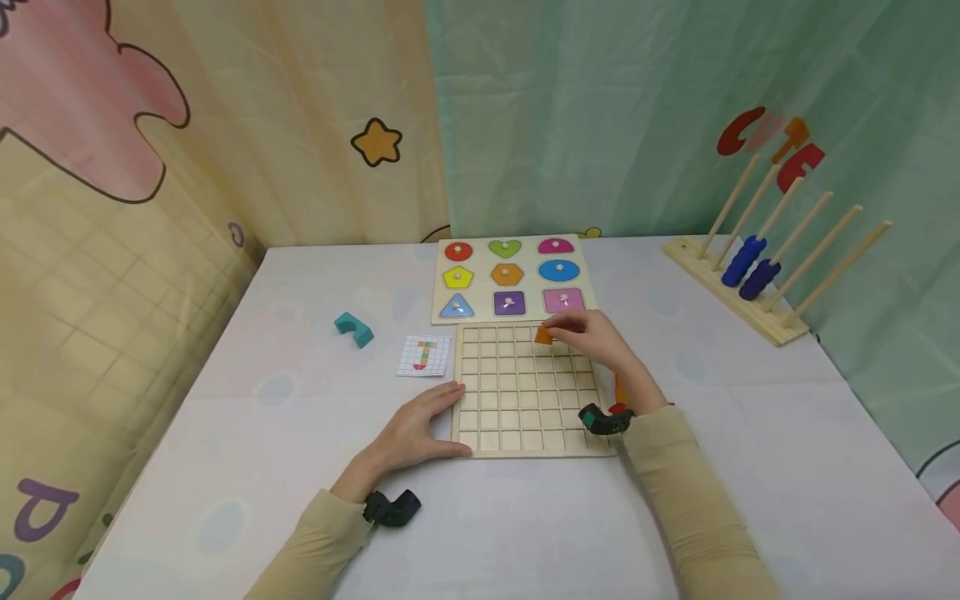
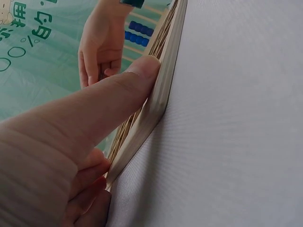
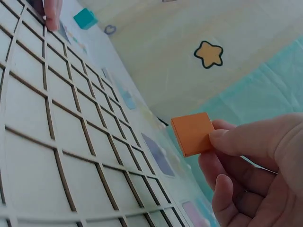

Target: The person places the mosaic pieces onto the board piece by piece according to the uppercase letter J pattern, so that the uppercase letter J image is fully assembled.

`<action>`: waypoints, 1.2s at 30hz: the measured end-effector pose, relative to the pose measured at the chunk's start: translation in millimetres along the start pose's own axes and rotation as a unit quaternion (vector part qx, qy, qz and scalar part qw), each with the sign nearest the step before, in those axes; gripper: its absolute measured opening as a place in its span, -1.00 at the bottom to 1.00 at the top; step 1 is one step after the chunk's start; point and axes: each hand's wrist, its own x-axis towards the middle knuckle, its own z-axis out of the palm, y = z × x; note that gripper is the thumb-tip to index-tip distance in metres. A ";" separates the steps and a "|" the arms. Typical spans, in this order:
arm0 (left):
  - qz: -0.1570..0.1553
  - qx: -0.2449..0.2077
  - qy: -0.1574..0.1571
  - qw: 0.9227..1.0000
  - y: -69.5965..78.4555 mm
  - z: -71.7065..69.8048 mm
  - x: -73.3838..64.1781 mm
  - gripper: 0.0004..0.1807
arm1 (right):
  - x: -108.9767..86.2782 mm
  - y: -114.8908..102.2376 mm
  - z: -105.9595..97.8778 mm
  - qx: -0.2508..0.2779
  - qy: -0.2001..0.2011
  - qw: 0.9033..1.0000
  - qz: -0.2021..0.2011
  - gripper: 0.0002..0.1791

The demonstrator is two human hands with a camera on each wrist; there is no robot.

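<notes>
The right hand (image 1: 596, 338) pinches the tile (image 3: 192, 133) between thumb and fingers, above the board (image 1: 510, 399) near its far edge. The left hand (image 1: 414, 427), thumb and fingers spread, touches the board's left edge, thumb at the near-left corner.

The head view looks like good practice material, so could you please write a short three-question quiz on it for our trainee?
1. Which hand holds the orange tile?
2. True or false: the pattern card lies on top of the grid board.
3. How many pegs of the bead stand carry beads? a) one; b) two; c) five.

Key:
1. The right hand.
2. False; it lies to the left of the grid board.
3. b) two.
</notes>
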 end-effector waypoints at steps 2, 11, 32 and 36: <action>0.000 0.002 -0.001 1.000 -0.6 0.3 0.5 -0.01 | 7.2 -4.8 9.6 0.005 0.000 1.000 -0.007 -0.73; -0.001 -0.003 0.003 1.000 -0.3 -0.9 0.3 -0.02 | 27.2 -3.7 48.7 -0.011 0.021 1.000 0.019 -0.79; -0.005 0.000 -0.003 1.000 -0.4 0.5 0.7 -0.01 | 19.1 -8.2 30.9 -0.034 -0.002 0.999 -0.006 -0.63; -0.005 0.002 -0.001 1.000 -0.5 0.5 0.3 -0.01 | 8.0 -12.5 -4.9 -0.002 -0.006 1.000 -0.009 -0.57</action>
